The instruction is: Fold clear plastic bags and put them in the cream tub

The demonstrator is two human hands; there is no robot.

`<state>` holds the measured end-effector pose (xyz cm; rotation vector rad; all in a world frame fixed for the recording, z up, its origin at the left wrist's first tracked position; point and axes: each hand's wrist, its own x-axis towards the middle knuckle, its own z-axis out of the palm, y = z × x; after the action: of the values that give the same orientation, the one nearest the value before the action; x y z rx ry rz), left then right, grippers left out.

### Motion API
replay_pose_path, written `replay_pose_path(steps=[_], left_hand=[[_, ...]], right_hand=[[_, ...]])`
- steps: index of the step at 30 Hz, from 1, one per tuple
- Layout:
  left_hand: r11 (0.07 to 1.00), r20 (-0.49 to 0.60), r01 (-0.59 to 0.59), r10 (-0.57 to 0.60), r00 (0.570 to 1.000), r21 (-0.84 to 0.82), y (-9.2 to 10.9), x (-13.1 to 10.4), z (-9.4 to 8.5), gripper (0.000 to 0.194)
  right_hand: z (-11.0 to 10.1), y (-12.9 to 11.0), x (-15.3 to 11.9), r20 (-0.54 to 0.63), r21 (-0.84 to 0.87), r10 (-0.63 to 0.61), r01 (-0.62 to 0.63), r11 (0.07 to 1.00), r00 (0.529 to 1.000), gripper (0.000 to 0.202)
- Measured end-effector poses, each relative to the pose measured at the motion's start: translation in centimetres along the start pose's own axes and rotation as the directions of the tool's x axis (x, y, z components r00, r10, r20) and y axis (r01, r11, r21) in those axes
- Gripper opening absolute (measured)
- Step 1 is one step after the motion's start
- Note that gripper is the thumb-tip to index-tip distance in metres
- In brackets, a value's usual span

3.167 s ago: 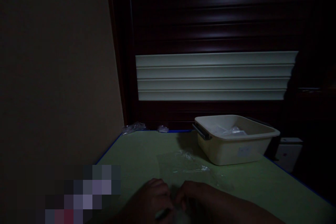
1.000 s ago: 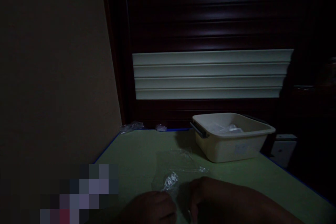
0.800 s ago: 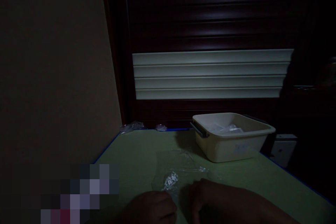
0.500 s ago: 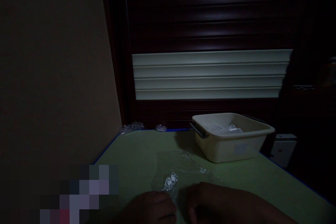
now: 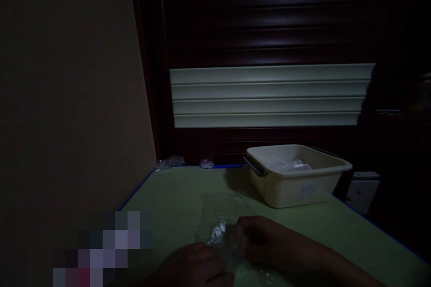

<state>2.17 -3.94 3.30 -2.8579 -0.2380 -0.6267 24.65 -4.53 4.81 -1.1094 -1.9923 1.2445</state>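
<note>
Both the left hand (image 5: 204, 265) and the right hand (image 5: 261, 244) are over the near part of the green surface (image 5: 168, 206), close together. The right hand's fingers are curled narrow on thin clear plastic (image 5: 236, 242), blurred at the fingertips; more of it glints below that hand. The left hand is knuckles-up with fingers bent; its fingertips are hidden, so I cannot tell whether it holds anything.

Just beyond the hands, a clear film (image 5: 218, 206) lies flat around the middle of the surface, with a bright crinkled patch at its near end.

Farther out, a cream basin (image 5: 296, 192) with dark handles stands upright toward the far right corner, some clear plastic wrapping (image 5: 298, 165) inside it. One crumpled clear wrapper (image 5: 170, 162) sits at the far left corner, and a smaller clear piece (image 5: 206, 164) along the far edge, by the blue edging (image 5: 229, 166). Past the right edge is a white box (image 5: 363, 195). Behind the far edge rises a dark slatted panel (image 5: 269, 29) with a pale band.
</note>
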Motion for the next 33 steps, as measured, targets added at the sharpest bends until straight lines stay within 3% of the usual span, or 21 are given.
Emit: replay_pose_path(steps=[6, 10, 12, 15, 21, 27, 33], left_hand=[[1.0, -0.014, -0.012, 0.012, 1.0, 0.006, -0.3, -0.2, 0.3, 0.012], [1.0, -0.037, 0.028, -0.027, 0.999, 0.009, -0.4, -0.2, 0.7, 0.003], [0.997, -0.029, 0.072, -0.072, 0.997, 0.001, -0.3, 0.0, 0.7, 0.003], [0.99, 0.002, 0.137, -0.137, 0.991, -0.005, -0.1, 0.1, 0.7, 0.004], [0.965, 0.017, 0.24, -0.239, 0.971, -0.108, 0.0, -0.1, 1.0, 0.009], [0.92, 0.087, 0.335, -0.324, 0.942, -0.202, 0.1, -0.3, 1.1, 0.012], [0.863, 0.168, 0.438, -0.407, 0.898, -0.252, 0.1, -0.3, 0.8, 0.018]], right_hand=[[0.1, -0.5, 0.0, -0.233, -0.217, 0.032, -0.085, 0.972, 0.972, 0.008], [0.2, -1.8, 0.0, -0.335, -0.173, -0.029, -0.032, 0.984, 0.942, 0.008], [0.2, -2.5, -0.3, -0.295, -0.123, -0.036, 0.0, 0.992, 0.955, 0.012], [0.4, -3.4, -0.9, -0.129, -0.15, -0.032, 0.012, 0.989, 0.991, 0.01], [1.1, -2.8, -0.6, 0.063, -0.475, -0.171, 0.181, 0.861, 0.983, 0.027], [1.9, -1.5, 0.1, 0.04, -0.587, -0.158, 0.151, 0.795, 0.987, 0.026], [0.9, -2.2, -0.4, 0.072, -0.494, -0.082, 0.107, 0.863, 0.994, 0.027]])
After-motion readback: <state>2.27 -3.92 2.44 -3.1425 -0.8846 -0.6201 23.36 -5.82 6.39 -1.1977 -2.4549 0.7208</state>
